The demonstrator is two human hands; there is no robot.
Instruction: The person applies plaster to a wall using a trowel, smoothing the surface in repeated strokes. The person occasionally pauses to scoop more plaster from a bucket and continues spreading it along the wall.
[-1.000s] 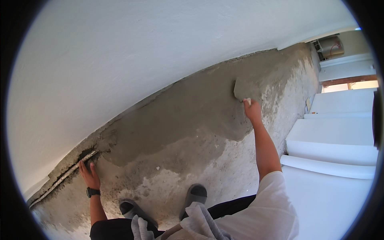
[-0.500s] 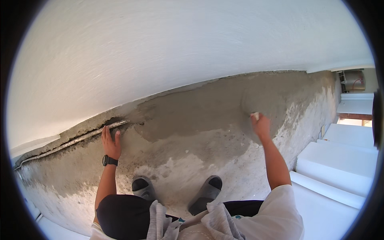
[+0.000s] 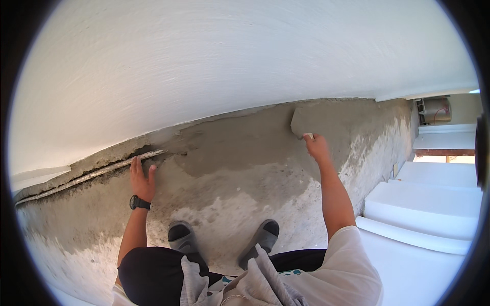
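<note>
My right hand (image 3: 318,148) is closed round the pale handle of a trowel (image 3: 308,135). The trowel's grey blade lies on a strip of wet cement (image 3: 240,137) at the foot of the white wall; its outline is hard to tell from the cement. On the left, my left hand (image 3: 142,181) is open with fingers stretched. Its fingertips are at the edge of a thin, cement-crusted pipe (image 3: 97,178) that lies in a rough groove along the wall. A dark watch is on my left wrist.
A white wall (image 3: 229,56) rises along the far side. My feet in grey slippers (image 3: 186,237) stand on the rough, patchy floor (image 3: 219,211). White steps (image 3: 423,204) stand at the right, with a metal drum-shaped container (image 3: 437,110) beyond them.
My right hand has moved the trowel left and toward the wall, and the blade's edge now shows. My left hand stays by the pipe. The view has shifted slightly.
</note>
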